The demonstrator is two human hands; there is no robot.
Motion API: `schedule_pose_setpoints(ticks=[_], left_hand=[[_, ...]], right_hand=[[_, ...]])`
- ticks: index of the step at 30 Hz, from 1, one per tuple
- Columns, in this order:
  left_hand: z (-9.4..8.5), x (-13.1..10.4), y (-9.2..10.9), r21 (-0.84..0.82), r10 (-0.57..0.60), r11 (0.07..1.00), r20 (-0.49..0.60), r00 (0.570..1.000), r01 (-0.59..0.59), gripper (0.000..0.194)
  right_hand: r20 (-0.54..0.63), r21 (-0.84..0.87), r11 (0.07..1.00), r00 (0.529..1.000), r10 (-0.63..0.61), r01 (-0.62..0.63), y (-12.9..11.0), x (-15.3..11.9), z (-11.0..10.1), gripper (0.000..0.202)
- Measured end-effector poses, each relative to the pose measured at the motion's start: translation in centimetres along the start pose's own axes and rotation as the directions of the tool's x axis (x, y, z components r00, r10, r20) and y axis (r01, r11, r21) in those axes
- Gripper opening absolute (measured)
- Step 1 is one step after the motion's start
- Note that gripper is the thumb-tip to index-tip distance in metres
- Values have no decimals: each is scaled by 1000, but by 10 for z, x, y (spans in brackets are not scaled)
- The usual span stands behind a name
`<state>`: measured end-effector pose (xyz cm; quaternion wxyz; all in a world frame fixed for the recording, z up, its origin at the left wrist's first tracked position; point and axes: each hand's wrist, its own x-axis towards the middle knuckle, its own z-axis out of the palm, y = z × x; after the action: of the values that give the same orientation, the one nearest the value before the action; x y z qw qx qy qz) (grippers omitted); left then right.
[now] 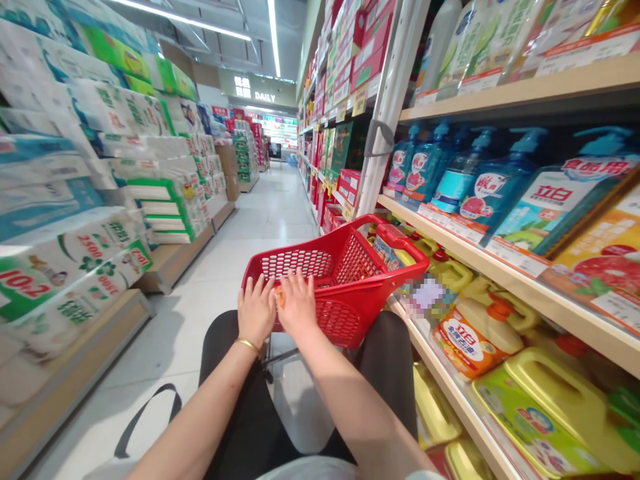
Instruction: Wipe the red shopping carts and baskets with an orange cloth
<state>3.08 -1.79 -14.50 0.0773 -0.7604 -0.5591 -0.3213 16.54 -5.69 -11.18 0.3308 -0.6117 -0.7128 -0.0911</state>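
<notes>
A red plastic shopping basket (345,313) with perforated sides stands tilted between my knees. My left hand (256,307) rests at the basket's near left rim, fingers stretched out and slightly apart, palm down. Right beside it lies my right hand (296,303), its fingers also extended over the near side. A small orange thing (280,295) shows between the two hands, by my right thumb; I cannot make out what it is. My palms are hidden. The basket's raised red end (400,243) points right, close to the shelves.
On the right, a shelf (505,267) carries blue pump bottles (480,180), with yellow detergent jugs (545,407) below. Stacked tissue packs (85,260) line the left side. The tiled aisle (273,193) runs ahead. A bag with a dark strap (137,420) lies at lower left.
</notes>
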Motion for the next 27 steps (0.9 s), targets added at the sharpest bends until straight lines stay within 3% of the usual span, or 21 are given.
schedule_pose_setpoints(ticks=[2,4,9,11,13,19,21,24,27], left_hand=[[1,0,-3,0,20,1000,16,1000,-20,53],[2,0,-4,-5,22,1000,7,1000,-22,53],[2,0,4,-42,-5,999,-52,999,3,53],[1,0,6,-49,-14,999,-63,998,11,53],[0,0,7,-51,-20,999,-66,998,17,53],[0,0,3,-37,-8,999,-36,999,7,54],[0,0,2,-37,-1,999,-34,999,-1,54],[0,0,2,-52,8,999,-41,999,-10,55],[0,-1,3,-78,-1,997,-47,999,-3,55]], right_hand=[[34,19,999,999,-34,33,-11,0,6,49],[43,16,1000,999,-24,24,-3,-2,-2,46],[-63,-67,983,984,165,-169,58,-9,-52,40],[-108,-97,967,969,224,-234,71,-7,-63,38],[-118,-110,966,968,223,-236,68,-5,-61,38],[-54,-42,993,993,105,-107,19,5,-17,59],[-38,-23,996,996,85,-86,13,6,-11,57],[-11,-36,999,999,40,-40,28,3,-23,46],[-41,-106,989,995,95,-99,62,-3,-56,40]])
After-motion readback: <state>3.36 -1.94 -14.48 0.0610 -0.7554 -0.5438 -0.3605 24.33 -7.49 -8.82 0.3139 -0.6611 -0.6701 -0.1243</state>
